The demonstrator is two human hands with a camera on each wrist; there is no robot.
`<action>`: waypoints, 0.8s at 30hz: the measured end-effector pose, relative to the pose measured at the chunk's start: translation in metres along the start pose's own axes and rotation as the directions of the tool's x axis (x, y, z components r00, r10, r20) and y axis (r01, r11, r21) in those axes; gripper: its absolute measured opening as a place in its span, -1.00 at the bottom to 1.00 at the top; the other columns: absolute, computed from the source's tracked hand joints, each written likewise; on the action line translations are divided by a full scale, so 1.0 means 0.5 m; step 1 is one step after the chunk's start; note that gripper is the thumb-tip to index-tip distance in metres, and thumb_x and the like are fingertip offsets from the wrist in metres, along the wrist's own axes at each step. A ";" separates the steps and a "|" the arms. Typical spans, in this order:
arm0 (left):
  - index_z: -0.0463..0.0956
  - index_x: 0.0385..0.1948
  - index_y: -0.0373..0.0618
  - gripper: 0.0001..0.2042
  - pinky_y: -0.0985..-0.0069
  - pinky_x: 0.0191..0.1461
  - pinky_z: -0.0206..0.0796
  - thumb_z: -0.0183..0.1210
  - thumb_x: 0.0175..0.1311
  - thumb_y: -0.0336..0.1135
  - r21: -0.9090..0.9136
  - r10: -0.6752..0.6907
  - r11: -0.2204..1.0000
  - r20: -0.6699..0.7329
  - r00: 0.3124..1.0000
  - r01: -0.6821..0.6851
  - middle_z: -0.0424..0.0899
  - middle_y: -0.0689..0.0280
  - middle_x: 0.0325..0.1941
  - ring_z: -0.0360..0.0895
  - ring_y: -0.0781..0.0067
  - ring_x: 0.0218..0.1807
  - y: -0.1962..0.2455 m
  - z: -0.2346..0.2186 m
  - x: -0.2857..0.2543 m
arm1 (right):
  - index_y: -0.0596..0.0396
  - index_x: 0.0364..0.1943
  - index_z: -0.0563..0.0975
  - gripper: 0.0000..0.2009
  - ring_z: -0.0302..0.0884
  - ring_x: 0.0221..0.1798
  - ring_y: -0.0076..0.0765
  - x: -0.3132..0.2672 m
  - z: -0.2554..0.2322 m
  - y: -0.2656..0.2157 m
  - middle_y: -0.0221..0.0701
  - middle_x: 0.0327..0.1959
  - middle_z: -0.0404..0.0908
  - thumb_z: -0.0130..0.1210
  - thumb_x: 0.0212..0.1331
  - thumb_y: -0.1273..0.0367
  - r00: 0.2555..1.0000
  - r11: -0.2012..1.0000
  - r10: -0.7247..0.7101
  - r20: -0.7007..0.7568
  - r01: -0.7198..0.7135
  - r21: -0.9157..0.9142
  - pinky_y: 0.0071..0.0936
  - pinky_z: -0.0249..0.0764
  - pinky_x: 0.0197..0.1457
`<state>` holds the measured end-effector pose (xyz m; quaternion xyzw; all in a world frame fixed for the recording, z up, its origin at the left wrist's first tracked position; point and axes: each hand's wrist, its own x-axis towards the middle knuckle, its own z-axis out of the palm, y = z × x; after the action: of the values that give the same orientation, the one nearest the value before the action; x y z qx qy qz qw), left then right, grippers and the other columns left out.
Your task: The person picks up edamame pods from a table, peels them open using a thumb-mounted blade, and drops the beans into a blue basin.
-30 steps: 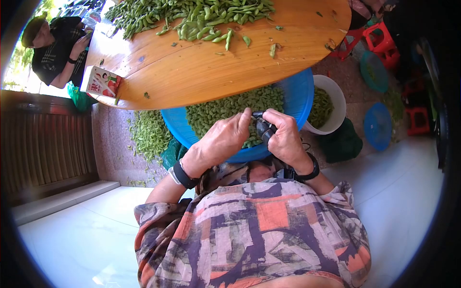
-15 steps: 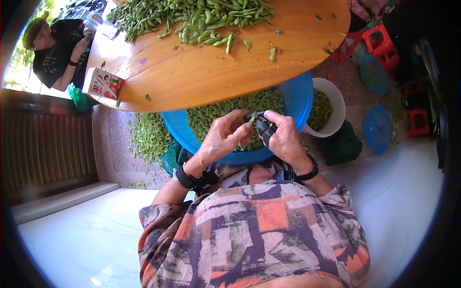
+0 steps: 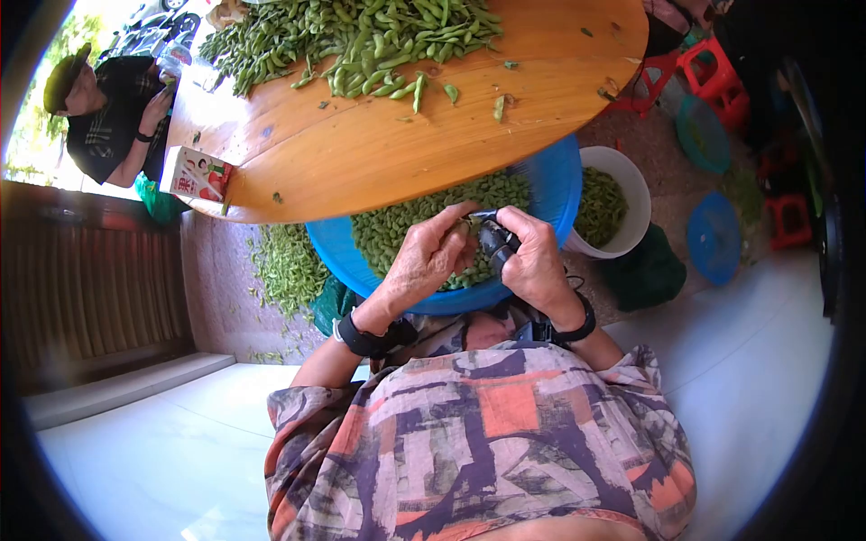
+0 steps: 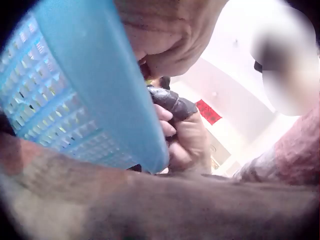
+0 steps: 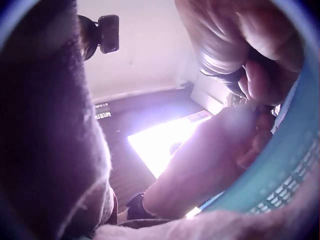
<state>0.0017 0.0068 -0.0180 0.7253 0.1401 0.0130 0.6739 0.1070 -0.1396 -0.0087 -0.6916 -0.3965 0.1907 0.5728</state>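
In the head view my left hand pinches a small green edamame pod between thumb and fingertips, over the blue basket. My right hand meets it at the pod, its thumb and curled fingers closing at the pod's end. Black wraps cover some right fingers; the left wrist view also shows a dark wrapped finger. Fingers hide most of the pod. Beneath both hands, shelled green beans fill the basket. In the right wrist view the two hands come together beside the basket's rim.
Over the basket's far side reaches a wooden table with a heap of pods and a drink carton. A white bucket stands right, empty hulls lie left. Another person sits at the far left.
My left hand has turned and opened from a closed pinch, and a green pod has come into view between the hands. The right hand stays nearly in place.
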 end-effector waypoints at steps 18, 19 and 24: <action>0.49 0.02 -0.24 -0.75 0.50 -0.15 0.47 0.04 0.34 -0.47 0.246 0.125 0.957 0.125 0.984 -0.153 0.70 0.20 -0.24 0.63 0.44 -0.29 0.021 -0.025 0.010 | 0.24 -0.40 0.50 -0.85 0.31 -0.50 -0.50 -0.017 -0.053 0.002 -0.36 -0.60 0.38 -0.09 -0.05 0.61 0.972 0.972 0.226 -0.064 -0.220 0.084 -0.49 0.32 -0.39; 0.57 -0.09 -0.24 -0.80 0.48 -0.12 0.48 0.07 0.31 -0.49 0.569 0.151 0.780 0.235 0.960 -0.262 0.71 0.17 -0.25 0.65 0.40 -0.26 0.045 -0.034 0.010 | 0.22 -0.42 0.49 -0.84 0.27 -0.51 -0.50 -0.022 -0.088 0.012 -0.38 -0.61 0.32 -0.12 -0.09 0.59 0.995 0.999 0.029 -0.091 -0.028 0.016 -0.50 0.27 -0.42; 0.62 -0.23 -0.22 -0.85 0.46 -0.19 0.46 0.18 0.23 -0.41 0.599 0.317 0.784 -0.160 0.935 -0.163 0.69 0.12 -0.42 0.67 0.38 -0.32 0.153 -0.085 0.054 | 0.27 -0.24 0.45 -0.71 0.47 -0.14 0.28 -0.035 -0.247 0.064 0.05 -0.27 0.50 -0.09 -0.15 0.63 0.890 0.668 -0.089 -0.447 -0.279 -0.690 -0.05 0.40 -0.10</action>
<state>0.0329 0.0501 0.0566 0.8990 0.1276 0.1481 0.3918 0.1956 -0.2333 -0.0088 -0.9077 -0.2596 -0.1187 0.3075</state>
